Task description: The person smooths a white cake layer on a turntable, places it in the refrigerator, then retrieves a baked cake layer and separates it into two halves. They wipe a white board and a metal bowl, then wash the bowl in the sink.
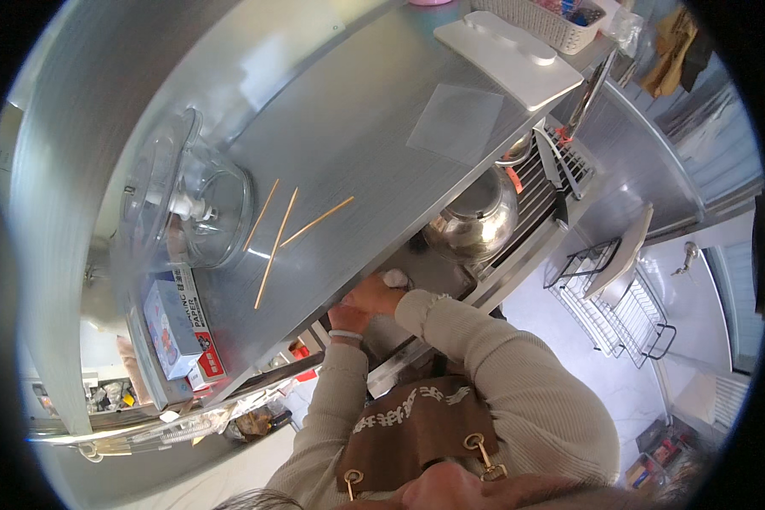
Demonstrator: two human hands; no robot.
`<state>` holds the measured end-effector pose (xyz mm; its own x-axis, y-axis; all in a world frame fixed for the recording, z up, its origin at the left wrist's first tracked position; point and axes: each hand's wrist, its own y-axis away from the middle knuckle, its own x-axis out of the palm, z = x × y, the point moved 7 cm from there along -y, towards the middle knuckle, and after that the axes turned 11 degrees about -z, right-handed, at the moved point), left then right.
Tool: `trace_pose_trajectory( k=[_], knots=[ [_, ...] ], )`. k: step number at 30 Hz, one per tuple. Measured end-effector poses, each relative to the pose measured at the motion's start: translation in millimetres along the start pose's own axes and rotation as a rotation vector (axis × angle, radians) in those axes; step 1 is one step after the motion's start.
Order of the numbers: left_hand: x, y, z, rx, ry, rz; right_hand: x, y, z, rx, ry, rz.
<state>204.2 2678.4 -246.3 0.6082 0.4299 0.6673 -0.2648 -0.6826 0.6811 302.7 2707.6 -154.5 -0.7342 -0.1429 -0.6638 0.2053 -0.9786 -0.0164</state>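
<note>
Both my hands are close together at the lower edge of the metal counter (357, 159), over a dark metal tray (382, 331). My right hand (375, 294) lies partly over my left hand (347, 319), whose wrist wears a white band. A small whitish thing (395, 278) shows beside my right hand; whether I hold it is unclear. The fingers are largely hidden by one another. Thin wooden sticks (276, 248) lie on the counter. A round, shiny metal pot (475, 220) stands right of my hands.
At left are a clear glass dispenser (220, 210), a baking paper box (204, 344) and a tissue box (169, 325). A clear sheet (456, 121) and a white board (503, 60) lie at the counter's far side. Knives (551, 166) rest on a slatted rack. A wire dish rack (612, 306) is right.
</note>
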Motion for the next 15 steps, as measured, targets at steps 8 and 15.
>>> trace_pose_trajectory(
  k=[8, 15],
  knots=[
    [-14.5, -81.5, -4.7, 0.225, -0.202, -0.134, -61.7, -40.9, -61.3, -0.207, 0.462, -0.015],
    [-7.6, -53.2, -1.5, 0.251, -0.138, -0.123, -184.9, -94.9, -118.2, 0.081, 0.482, -0.246]
  ],
)
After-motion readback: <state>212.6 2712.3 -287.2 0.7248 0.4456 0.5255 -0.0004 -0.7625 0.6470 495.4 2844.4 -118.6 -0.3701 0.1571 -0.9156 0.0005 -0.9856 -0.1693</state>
